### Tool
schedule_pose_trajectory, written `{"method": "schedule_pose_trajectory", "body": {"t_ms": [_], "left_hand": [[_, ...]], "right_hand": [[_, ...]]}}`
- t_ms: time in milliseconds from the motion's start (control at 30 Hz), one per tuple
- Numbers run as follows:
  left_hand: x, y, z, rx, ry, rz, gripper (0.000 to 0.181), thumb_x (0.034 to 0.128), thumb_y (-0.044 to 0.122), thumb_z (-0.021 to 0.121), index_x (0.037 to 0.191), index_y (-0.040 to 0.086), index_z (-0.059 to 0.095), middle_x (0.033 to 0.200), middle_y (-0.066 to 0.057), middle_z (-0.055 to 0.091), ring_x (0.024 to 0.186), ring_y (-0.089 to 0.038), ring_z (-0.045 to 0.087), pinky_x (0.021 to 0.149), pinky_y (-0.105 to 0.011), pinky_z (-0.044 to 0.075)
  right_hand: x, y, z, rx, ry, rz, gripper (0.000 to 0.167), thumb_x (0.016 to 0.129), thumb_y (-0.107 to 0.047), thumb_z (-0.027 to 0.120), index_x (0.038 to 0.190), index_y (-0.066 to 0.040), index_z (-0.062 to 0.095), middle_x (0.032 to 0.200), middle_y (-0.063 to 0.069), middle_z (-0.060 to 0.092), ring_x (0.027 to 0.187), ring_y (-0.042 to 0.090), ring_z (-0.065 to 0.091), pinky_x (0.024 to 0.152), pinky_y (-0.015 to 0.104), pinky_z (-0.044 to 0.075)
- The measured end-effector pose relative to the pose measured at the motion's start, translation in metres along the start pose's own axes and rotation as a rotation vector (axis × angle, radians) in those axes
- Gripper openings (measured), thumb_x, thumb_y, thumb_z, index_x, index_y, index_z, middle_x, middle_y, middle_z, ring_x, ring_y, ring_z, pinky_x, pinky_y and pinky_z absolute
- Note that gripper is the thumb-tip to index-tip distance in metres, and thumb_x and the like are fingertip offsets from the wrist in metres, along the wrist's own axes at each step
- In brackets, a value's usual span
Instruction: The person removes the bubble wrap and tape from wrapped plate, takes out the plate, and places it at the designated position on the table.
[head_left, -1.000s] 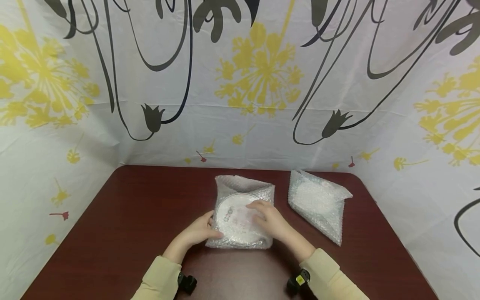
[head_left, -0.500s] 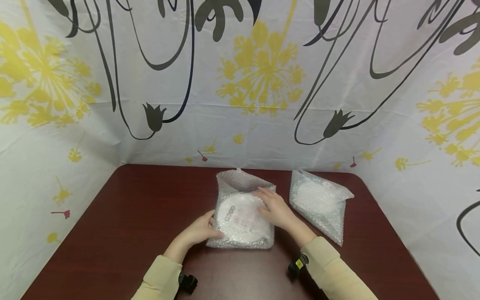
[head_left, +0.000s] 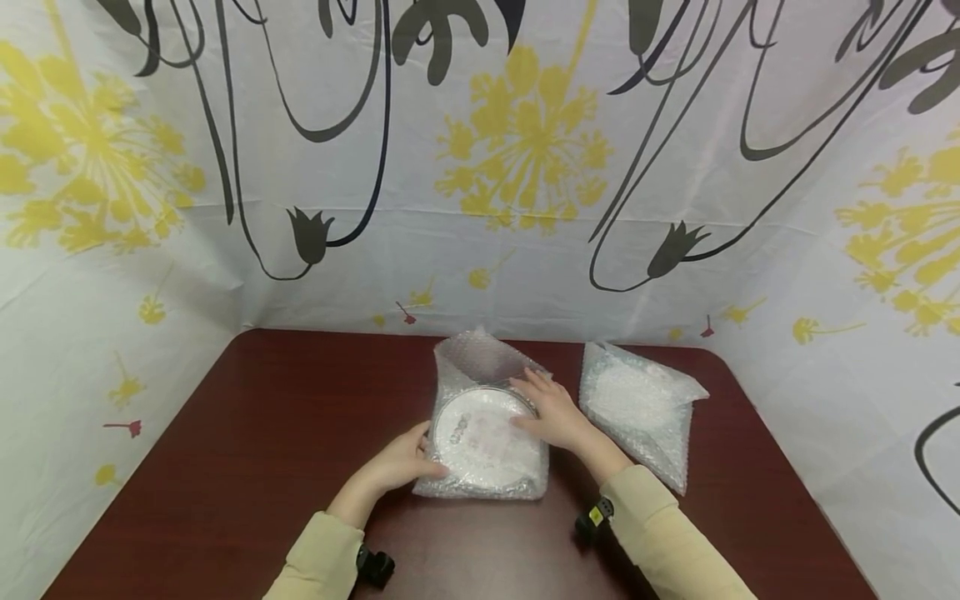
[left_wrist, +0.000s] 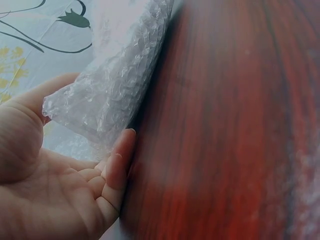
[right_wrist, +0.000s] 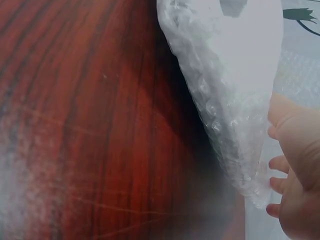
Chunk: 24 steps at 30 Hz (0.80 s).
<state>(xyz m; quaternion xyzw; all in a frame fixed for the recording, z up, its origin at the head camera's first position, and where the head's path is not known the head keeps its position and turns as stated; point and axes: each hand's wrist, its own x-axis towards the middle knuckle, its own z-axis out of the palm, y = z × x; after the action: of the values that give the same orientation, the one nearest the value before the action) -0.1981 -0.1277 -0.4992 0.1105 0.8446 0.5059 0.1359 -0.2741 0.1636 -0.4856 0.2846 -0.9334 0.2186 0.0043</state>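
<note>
A clear bubble-wrap bag [head_left: 510, 488] lies on the table with its flap raised at the far end. Through the wrap shows a round white plate [head_left: 480, 442] with a dark rim and faint printed marks. My left hand [head_left: 397, 461] grips the bag's left edge, thumb on top; in the left wrist view, curled fingers [left_wrist: 116, 165] sit low at the bubble wrap [left_wrist: 117, 75]. Over the plate's upper right, my right hand [head_left: 555, 412] rests with fingers spread toward the bag's mouth. In the right wrist view, its fingertips are beside the bag's edge [right_wrist: 210, 115].
A second bubble-wrap parcel [head_left: 633, 404] with a pale round thing inside lies at an angle on the right of the dark red table [head_left: 300, 417]. A patterned white cloth [head_left: 487, 292] hangs behind the table and along both sides.
My right hand has shifted up and slightly right over the plate, toward the bag's mouth. The flap stands higher. My left hand has kept its hold in place.
</note>
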Motion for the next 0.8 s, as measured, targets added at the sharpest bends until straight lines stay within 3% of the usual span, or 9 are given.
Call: {"method": "schedule_pose_trajectory", "body": {"t_ms": [233, 800], "left_hand": [[-0.001, 0.000, 0.000, -0.002, -0.003, -0.009, 0.092, 0.0725, 0.016, 0.080, 0.142, -0.014, 0.028, 0.109, -0.016, 0.051, 0.086, -0.020, 0.051, 0.080, -0.039, 0.046], [0.001, -0.002, 0.000, -0.030, -0.009, 0.004, 0.092, 0.0723, 0.015, 0.080, 0.142, -0.014, 0.027, 0.103, -0.014, 0.049, 0.077, -0.018, 0.048, 0.071, -0.032, 0.044]], "right_hand": [[0.004, 0.006, 0.004, -0.009, -0.057, 0.047, 0.075, 0.086, -0.043, 0.068, 0.147, -0.010, 0.038, 0.152, 0.024, 0.021, 0.140, 0.042, 0.015, 0.106, 0.066, 0.015], [0.013, 0.015, 0.003, 0.064, -0.174, 0.136, 0.088, 0.082, -0.050, 0.070, 0.152, -0.016, 0.029, 0.155, 0.021, 0.014, 0.142, 0.040, 0.009, 0.105, 0.068, 0.009]]}}
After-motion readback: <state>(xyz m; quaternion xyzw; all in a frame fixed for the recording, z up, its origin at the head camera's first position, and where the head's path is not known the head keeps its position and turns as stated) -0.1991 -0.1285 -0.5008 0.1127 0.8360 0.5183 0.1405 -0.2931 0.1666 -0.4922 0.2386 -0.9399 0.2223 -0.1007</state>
